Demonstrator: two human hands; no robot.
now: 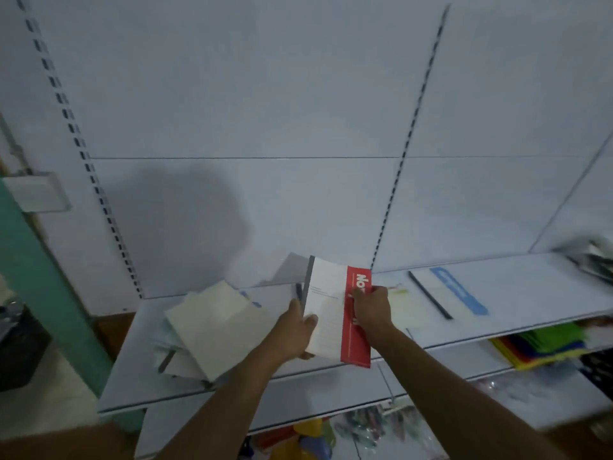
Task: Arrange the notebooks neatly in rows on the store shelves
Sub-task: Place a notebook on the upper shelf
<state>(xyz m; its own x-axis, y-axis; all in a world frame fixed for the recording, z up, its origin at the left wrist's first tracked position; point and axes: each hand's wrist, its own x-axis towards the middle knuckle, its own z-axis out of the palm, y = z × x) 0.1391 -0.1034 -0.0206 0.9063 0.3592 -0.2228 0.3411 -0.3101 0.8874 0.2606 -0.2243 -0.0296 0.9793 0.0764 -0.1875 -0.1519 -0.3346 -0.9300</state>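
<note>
We hold the red-and-white notebook (335, 313) between both hands: left hand (293, 330) fingers curled round its left edge, right hand (371, 308) pinching the red band. We should square it to the shelf (497, 293) edge, right of our fingers. Left of them sprawls a loose pile (205, 330). A notebook with a blue stripe (451, 293), we think, lies flat further right.

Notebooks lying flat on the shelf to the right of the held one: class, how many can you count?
2. A pale notebook lies just right of the held notebook; a blue-striped notebook lies farther right. Blurred items at the far right may include more.
</note>
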